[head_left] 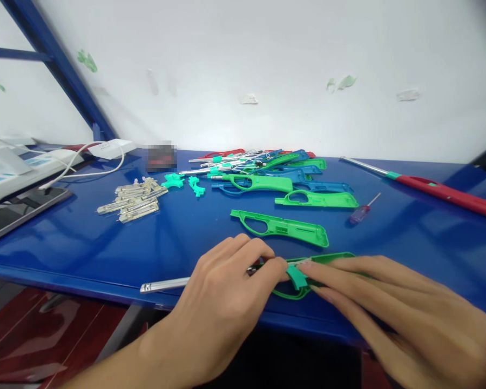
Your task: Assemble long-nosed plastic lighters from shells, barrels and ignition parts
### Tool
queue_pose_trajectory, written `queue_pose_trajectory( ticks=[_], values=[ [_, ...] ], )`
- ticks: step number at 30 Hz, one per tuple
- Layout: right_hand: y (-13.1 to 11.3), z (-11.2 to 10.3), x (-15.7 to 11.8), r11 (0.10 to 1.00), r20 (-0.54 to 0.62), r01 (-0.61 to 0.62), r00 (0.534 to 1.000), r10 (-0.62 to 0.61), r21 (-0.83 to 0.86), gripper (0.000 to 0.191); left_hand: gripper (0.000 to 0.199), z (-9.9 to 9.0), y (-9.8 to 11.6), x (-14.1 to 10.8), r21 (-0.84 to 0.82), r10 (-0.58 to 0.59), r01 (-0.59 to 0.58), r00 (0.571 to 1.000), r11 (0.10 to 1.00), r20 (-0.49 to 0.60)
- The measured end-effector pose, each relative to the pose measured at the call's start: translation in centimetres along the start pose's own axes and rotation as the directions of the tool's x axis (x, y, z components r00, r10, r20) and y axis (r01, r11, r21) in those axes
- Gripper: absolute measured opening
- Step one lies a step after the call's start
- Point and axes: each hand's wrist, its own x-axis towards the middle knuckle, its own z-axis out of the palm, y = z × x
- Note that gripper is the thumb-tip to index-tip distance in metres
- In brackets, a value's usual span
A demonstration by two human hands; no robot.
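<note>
Near the table's front edge lies a green lighter shell (332,259), partly covered by both hands. A teal trigger piece (297,276) sits at its looped part. My left hand (230,292) is closed, its thumb and forefinger pinched at the left side of the teal piece; a silver metal tube (164,284) sticks out to the left from beneath this hand. My right hand (389,297) reaches in from the right, fingers pressed together, with fingertips on the teal piece and the shell. The palm side of each hand is hidden.
Another green half shell (283,228) lies just beyond the hands. Farther back are piled green, blue and red shells with metal tubes. Clear plastic parts (135,200) and teal pieces (173,181) lie left; a screwdriver (360,213) and red lighter (445,195) lie right.
</note>
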Motion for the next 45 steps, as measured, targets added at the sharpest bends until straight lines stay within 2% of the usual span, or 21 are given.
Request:
queue_pose_trajectory(
  ticks=[4, 7, 11, 14, 20, 26, 32, 37, 40, 45],
  values=[
    [0.0, 0.1, 0.1, 1.000, 0.000, -0.004, 1.000, 0.004, -0.016, 0.074, 0.025, 0.0, 0.0, 0.0, -0.006, -0.002, 0.002, 1.000, 1.000, -0.007],
    [-0.3, 0.3, 0.2, 1.000, -0.007, -0.021, 1.000, 0.021, -0.023, 0.073, 0.024, 0.1, 0.1, 0.0, 0.005, -0.006, 0.006, 1.000, 1.000, -0.012],
    [-0.8, 0.4, 0.4, 0.998, -0.019, -0.032, 0.999, 0.031, -0.054, 0.054, 0.021, 0.2, 0.0, -0.1, 0.002, -0.002, 0.002, 1.000, 1.000, -0.014],
    [-0.9, 0.6, 0.6, 0.995, -0.039, -0.089, 0.995, 0.087, -0.052, 0.037, 0.021, 0.2, -0.2, -0.1, 0.002, 0.000, 0.000, 1.000, 1.000, -0.009],
    [-0.8, 0.7, 1.4, 0.979, -0.049, -0.199, 0.979, 0.197, -0.047, 0.024, 0.021, 0.1, 0.0, -0.1, 0.019, 0.003, -0.003, 1.000, 1.000, -0.004],
    [-0.9, 0.4, 3.6, 0.999, 0.007, -0.033, 0.999, 0.033, 0.033, 0.022, 0.021, 0.2, 0.1, -0.1, 0.009, 0.005, -0.005, 1.000, 1.000, -0.014],
    [-0.7, 0.7, 3.9, 0.996, 0.019, -0.060, 0.998, 0.059, 0.062, 0.025, 0.019, 0.3, -0.1, 0.0, -0.010, -0.003, 0.003, 1.000, 1.000, -0.005],
    [-0.8, 0.3, 4.0, 0.996, 0.040, -0.042, 0.998, 0.040, 0.073, 0.023, 0.015, -0.3, 0.7, 0.2, -0.009, -0.013, 0.012, 0.998, 1.000, -0.067],
    [-0.9, 0.3, 4.2, 0.997, 0.042, -0.034, 0.999, 0.031, 0.075, 0.022, 0.008, -0.9, 1.4, 0.0, 0.022, -0.075, 0.076, 0.997, 0.997, -0.027],
    [-0.8, 0.4, 3.6, 0.997, 0.031, -0.030, 0.999, 0.028, 0.064, 0.022, 0.020, -1.3, 1.2, -0.3, 0.050, -0.139, 0.135, 0.986, 0.990, 0.091]
  ],
)
